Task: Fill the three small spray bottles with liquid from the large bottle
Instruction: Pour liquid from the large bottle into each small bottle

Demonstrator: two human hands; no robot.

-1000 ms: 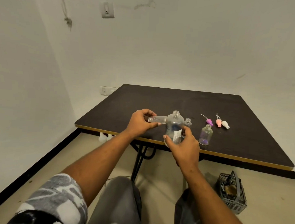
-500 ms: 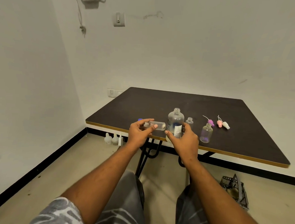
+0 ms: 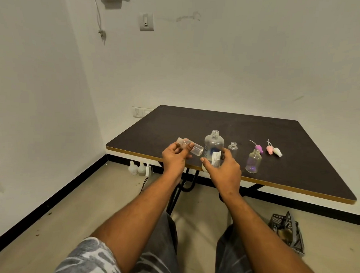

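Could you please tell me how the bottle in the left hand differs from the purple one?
The held bottle lies nearly sideways in the left hand; the purple bottle stands upright on the table, untouched. The held bottle looks clear, the purple bottle tinted. Both are small and uncapped.

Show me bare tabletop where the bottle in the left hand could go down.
Free: the far half of the table, behind the big bottle and caps; the near-left corner, left of the left hand; the near-right stretch beyond the purple bottle. Crowded: the near-edge middle, from left hand through to caps.
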